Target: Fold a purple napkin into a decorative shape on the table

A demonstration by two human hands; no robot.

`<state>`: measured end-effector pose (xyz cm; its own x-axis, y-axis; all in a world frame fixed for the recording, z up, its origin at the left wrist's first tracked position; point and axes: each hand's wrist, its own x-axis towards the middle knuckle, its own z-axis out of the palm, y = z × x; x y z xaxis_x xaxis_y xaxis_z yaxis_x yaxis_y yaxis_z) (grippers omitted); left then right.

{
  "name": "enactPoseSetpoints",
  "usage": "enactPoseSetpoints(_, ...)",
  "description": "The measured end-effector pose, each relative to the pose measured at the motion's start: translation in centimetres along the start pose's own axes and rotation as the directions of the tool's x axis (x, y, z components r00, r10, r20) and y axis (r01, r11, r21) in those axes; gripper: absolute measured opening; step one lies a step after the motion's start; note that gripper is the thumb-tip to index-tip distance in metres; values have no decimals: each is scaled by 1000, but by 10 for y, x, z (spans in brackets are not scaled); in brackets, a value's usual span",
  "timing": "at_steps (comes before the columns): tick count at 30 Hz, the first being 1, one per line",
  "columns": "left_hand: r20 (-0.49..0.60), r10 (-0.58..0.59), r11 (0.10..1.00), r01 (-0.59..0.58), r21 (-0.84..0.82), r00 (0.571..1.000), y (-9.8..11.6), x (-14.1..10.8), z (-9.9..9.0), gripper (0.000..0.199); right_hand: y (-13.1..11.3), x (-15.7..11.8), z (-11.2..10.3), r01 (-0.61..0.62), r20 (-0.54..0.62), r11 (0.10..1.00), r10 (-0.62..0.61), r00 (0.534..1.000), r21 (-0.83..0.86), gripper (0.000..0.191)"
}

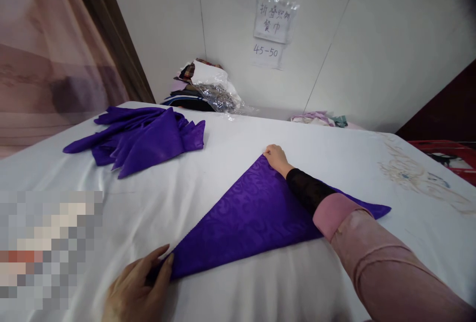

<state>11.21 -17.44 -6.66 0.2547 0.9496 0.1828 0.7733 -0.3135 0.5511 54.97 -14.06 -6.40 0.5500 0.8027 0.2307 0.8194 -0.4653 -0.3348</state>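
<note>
A purple patterned cloth (241, 213) lies on the white-covered table (230, 141), folded into a large triangle with its long folded edge toward me. My left hand (139, 285) grips its near left corner between thumb and fingers. At the far top point, my right hand (277, 157) pinches the cloth, with my forearm reaching across its right part. The right corner of the cloth shows beyond my sleeve. To the far left lies a loose heap of purple cloths (148, 136), apart from both hands.
Behind the table's far edge are stacked fabrics (201, 86) with clear plastic and some pink and green cloth (316, 117). A curtain (55, 54) hangs at the left. Paper signs (273, 22) are on the wall. A red crate (446, 156) stands at the right.
</note>
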Motion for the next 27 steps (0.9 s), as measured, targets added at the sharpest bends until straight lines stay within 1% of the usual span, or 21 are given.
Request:
enactPoseSetpoints(5, 25, 80, 993, -82, 84, 996, 7, 0, -2, 41, 0, 1, -3, -23, -12, 999, 24, 1000, 26, 12)
enactPoseSetpoints(7, 21, 92, 989, -94, 114, 996, 8, 0, -2, 42, -2, 0, -8, -15, -15, 999, 15, 1000, 51, 16)
enactPoseSetpoints(9, 27, 99, 984, -102, 144, 995, 7, 0, -1, 43, -6, -9, -16, 6, -19, 997, -5, 1000, 75, 23)
enactPoseSetpoints(10, 32, 105, 982, -109, 158, 994, 6, 0, 0, 44, -9, -19, -21, 31, -17, 996, -30, 999, 88, 25)
enactPoseSetpoints(12, 49, 132, 973, -139, 185, 990, 3, 0, 1, 43, -16, -50, -33, 114, 12, 986, -117, 993, 125, 27)
enactPoseSetpoints(13, 54, 161, 966, -168, 197, 986, 2, 1, 2, 43, -20, -70, -40, 218, 49, 960, -229, 972, 176, 31)
enactPoseSetpoints(14, 49, 197, 957, -203, 209, 979, 2, 1, 3, 44, -24, -93, -46, 303, 103, 925, -333, 937, 228, 36)
enactPoseSetpoints(15, 34, 239, 946, -241, 217, 970, 2, 1, 4, 44, -28, -117, -53, 357, 164, 895, -408, 898, 269, 43)
enactPoseSetpoints(16, 18, 283, 934, -279, 224, 959, 3, 1, 4, 45, -31, -139, -59, 381, 239, 875, -455, 858, 298, 49)
enactPoseSetpoints(17, -3, 323, 921, -313, 232, 947, 4, 1, 5, 45, -33, -159, -64, 378, 309, 870, -471, 826, 316, 54)
enactPoseSetpoints(19, -30, 393, 892, -373, 254, 919, 10, 1, 5, 46, -34, -190, -72, 349, 410, 879, -464, 785, 325, 62)
enactPoseSetpoints(21, -20, 472, 848, -447, 283, 882, 19, 1, 6, 47, -33, -205, -75, 317, 465, 897, -432, 773, 307, 68)
enactPoseSetpoints(22, -11, 522, 818, -497, 290, 853, 26, 2, 7, 47, -32, -209, -75, 309, 477, 905, -418, 773, 292, 70)
enactPoseSetpoints(23, 5, 582, 778, -559, 285, 813, 33, 3, 9, 48, -31, -210, -73, 307, 480, 911, -407, 778, 275, 71)
enactPoseSetpoints(25, 60, 702, 678, -691, 249, 710, 48, 5, 18, 50, -32, -209, -70, 320, 469, 917, -398, 789, 240, 72)
enactPoseSetpoints(26, 96, 749, 625, -748, 225, 655, 56, 6, 24, 51, -32, -208, -68, 329, 460, 916, -399, 793, 228, 72)
enactPoseSetpoints(27, 139, 779, 582, -787, 204, 612, 62, 7, 31, 53, -33, -207, -66, 336, 453, 916, -401, 796, 220, 72)
